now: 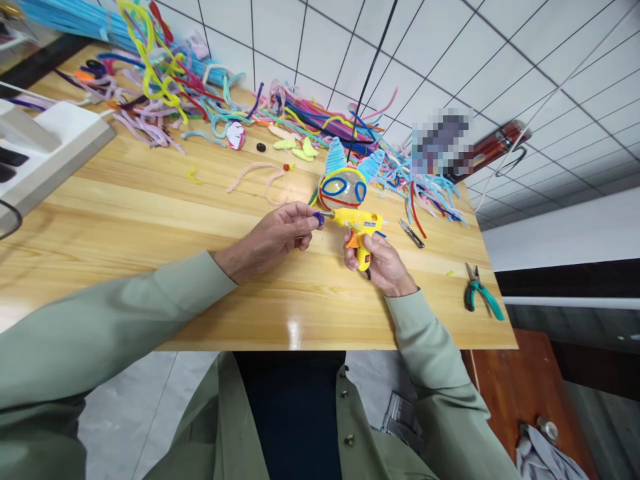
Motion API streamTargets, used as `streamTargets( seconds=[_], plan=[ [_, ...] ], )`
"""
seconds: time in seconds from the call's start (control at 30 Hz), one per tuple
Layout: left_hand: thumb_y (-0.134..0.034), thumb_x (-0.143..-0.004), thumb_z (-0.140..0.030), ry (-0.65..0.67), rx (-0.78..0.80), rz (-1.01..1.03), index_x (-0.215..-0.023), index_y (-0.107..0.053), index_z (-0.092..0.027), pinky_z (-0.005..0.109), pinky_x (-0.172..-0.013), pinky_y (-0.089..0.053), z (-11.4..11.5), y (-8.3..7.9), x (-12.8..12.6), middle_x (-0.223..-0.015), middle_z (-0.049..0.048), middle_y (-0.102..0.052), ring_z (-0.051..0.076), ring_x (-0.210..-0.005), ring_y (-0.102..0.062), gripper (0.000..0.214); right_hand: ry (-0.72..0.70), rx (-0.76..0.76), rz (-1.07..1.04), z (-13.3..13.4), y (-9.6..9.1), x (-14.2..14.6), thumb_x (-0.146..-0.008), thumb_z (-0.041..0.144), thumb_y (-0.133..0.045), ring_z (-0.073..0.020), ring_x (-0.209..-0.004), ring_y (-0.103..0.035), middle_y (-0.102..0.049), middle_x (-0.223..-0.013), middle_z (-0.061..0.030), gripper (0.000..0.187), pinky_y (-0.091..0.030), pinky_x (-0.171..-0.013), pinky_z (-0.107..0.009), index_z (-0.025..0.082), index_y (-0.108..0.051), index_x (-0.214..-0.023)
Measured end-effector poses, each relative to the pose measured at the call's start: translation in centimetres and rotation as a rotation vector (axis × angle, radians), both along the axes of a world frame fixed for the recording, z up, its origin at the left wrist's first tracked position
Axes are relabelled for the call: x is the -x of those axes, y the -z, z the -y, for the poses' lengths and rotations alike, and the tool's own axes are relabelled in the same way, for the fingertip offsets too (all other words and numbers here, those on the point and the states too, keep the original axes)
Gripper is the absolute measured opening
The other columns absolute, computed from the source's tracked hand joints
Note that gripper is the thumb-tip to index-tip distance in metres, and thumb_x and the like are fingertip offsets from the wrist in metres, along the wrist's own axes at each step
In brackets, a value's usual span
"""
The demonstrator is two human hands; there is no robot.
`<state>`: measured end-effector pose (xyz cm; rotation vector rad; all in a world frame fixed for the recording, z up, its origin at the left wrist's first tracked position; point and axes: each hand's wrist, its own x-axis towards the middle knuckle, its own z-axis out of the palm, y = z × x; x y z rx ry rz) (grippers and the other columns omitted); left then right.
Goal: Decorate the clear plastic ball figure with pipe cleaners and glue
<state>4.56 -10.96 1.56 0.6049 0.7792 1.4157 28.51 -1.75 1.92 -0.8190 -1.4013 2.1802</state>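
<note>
My right hand (383, 260) is wrapped round the grip of a yellow glue gun (350, 218) with an orange trigger. Its metal nozzle points left and meets a small purple piece (319, 219), which looks like curled pipe cleaner. Thumb and fingers of my left hand (280, 233) pinch that piece. Just behind the gun sits a clear rounded figure (343, 190) with light blue fuzzy ears, blue eye rings and red and yellow trim. Whether glue is coming out is too small to see.
Piles of coloured pipe cleaners (320, 117) line the tiled wall. Small thread snips (411, 233) and teal-handled pliers (483, 293) lie to the right. A white power strip (55, 153) stands at the left. A dark red flask (495, 150) is at the back right.
</note>
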Motion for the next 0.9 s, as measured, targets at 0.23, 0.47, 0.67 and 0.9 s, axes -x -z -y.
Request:
streamTargets(
  seconds=[0.23, 0.47, 0.67, 0.9],
  plan=[
    [-0.11, -0.064, -0.038, -0.021, -0.008, 0.016, -0.09, -0.07, -0.016, 0.018, -0.053, -0.05, -0.09, 0.04, -0.02, -0.083, -0.0026, -0.073, 0.006, -0.058, -0.06, 0.053, 0.013, 0.007, -0.016, -0.05, -0.09, 0.01, -0.079, 0.061, -0.096, -0.0109, -0.057, -0.058, -0.071, -0.078, -0.0007, 0.053, -0.048, -0.054, -0.025, 0.017, -0.076, -0.102],
    [-0.11, -0.064, -0.04, -0.01, 0.002, 0.011, -0.088, -0.068, -0.015, 0.017, -0.053, -0.05, 0.0, 0.0, 0.07, -0.081, -0.0029, -0.073, 0.005, -0.056, -0.06, 0.054, 0.003, 0.002, -0.015, -0.06, 0.15, 0.08, -0.08, 0.061, -0.095, -0.0104, -0.057, -0.059, -0.072, -0.077, -0.0008, 0.052, -0.049, -0.055, -0.025, 0.017, -0.076, -0.101],
    [-0.11, -0.064, -0.037, -0.019, 0.02, 0.011, -0.091, -0.072, -0.016, 0.018, -0.054, -0.05, 0.04, -0.12, -0.06, -0.082, -0.0023, -0.073, 0.006, -0.058, -0.06, 0.051, 0.015, 0.001, -0.017, 0.08, -0.07, 0.14, -0.08, 0.062, -0.095, -0.0113, -0.059, -0.059, -0.07, -0.078, -0.0002, 0.054, -0.048, -0.056, -0.025, 0.017, -0.075, -0.102],
    [-0.108, -0.065, -0.034, -0.041, 0.051, 0.004, -0.088, -0.072, -0.016, 0.017, -0.054, -0.048, 0.0, -0.06, 0.07, -0.078, -0.0031, -0.07, 0.006, -0.057, -0.058, 0.047, 0.009, -0.054, 0.03, 0.01, -0.13, 0.04, -0.081, 0.064, -0.092, -0.0119, -0.059, -0.056, -0.069, -0.077, -0.0008, 0.052, -0.046, -0.055, -0.027, 0.019, -0.072, -0.097]
  ],
)
